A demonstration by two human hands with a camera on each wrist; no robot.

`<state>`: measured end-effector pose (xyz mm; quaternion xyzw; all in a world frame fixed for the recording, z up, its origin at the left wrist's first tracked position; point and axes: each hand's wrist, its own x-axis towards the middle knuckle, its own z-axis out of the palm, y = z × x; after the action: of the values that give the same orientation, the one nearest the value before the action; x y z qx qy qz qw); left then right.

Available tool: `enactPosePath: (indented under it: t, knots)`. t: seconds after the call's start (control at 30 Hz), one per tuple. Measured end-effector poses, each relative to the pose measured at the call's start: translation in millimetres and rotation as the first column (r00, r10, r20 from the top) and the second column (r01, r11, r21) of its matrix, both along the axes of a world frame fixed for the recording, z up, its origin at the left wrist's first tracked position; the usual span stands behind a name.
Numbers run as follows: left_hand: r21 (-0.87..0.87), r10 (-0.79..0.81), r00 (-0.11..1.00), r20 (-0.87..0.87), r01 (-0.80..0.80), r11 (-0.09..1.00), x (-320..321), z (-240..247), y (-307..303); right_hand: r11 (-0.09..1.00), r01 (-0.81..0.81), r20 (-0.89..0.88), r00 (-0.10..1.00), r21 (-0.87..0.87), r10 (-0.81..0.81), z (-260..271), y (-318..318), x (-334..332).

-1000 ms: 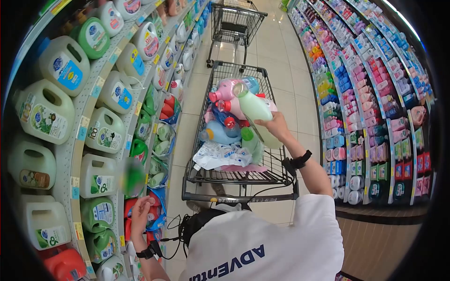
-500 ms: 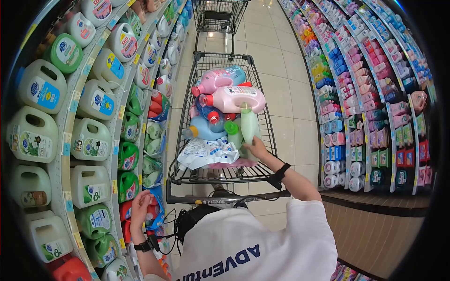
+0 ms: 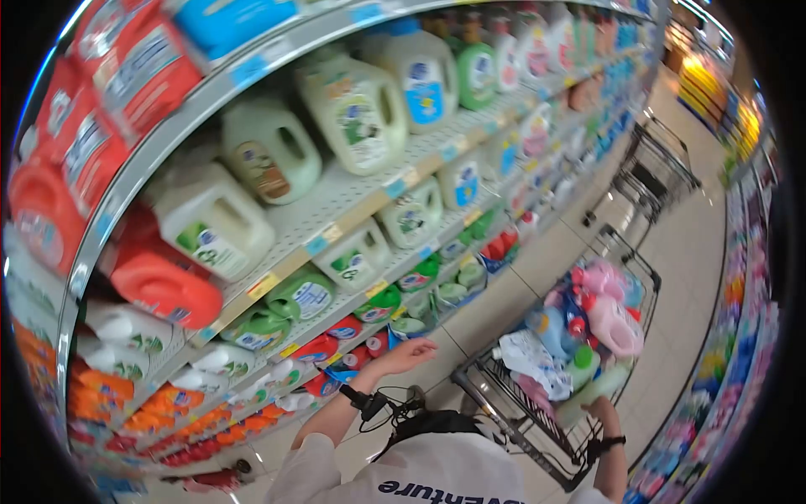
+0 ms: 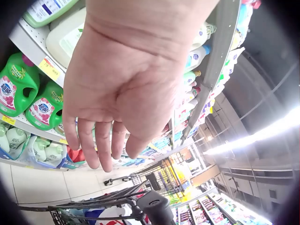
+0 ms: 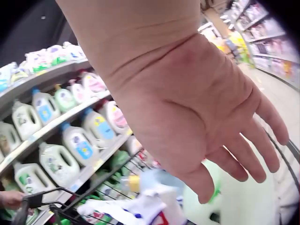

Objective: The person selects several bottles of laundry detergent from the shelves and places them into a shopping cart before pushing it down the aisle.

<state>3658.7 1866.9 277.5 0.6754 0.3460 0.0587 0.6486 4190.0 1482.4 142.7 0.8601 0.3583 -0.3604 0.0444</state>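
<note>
Detergent jugs stand packed tight along the shelves, with little gap between them. Bare aisle floor lies open between shelving and the shopping cart, where the left hand hangs in free air. The basket is heaped with bottles; a second cart stands farther down the aisle.

Shelf: pale grey metal, dotted with small holes.
Price tags: yellow and light blue along the shelf edge.
Big jugs: cream, labels in blue, green and brown.
Red jugs: orange-red all over.
Green bottles: bright green, white label with blue and red.
Cart: black wire.
Slim bottle: pale mint green.
Pink bottle: soft pink.
Blue bottle: light blue.
Bag: white with blue print.
Shirt: white, dark blue lettering.
Wrist straps: black.
Floor: glossy beige tiles, thin darker joints.
</note>
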Motion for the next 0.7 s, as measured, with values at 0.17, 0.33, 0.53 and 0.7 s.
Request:
enactPosePath:
  t: [0.17, 0.33, 0.53, 0.7]
  knots:
    - [-0.004, 0.039, 0.999, 0.003, -0.039, 0.999, -34.0, 9.0, 2.3, 0.961, -0.268, 0.06, 0.963, 0.068, 0.264, 193.7, 101.9, -57.1]
    - [0.028, 0.153, 0.986, 0.067, -0.156, 0.987, -81.5, -2.3, 1.2, 0.618, -0.475, 0.009, 0.797, 0.627, 0.604, 360.4, 184.0, -182.9]
    - [0.053, 0.315, 0.948, 0.04, -0.317, 0.947, -158.2, -17.5, -17.9, 0.245, -0.529, -0.067, 0.333, 0.813, 0.941, 441.6, 278.7, -326.5]
    - [0.058, 0.438, 0.895, 0.086, -0.443, 0.895, -227.4, -24.1, -52.2, -0.033, -0.233, 0.144, 0.479, 0.972, 0.866, 450.1, 427.6, -463.9]
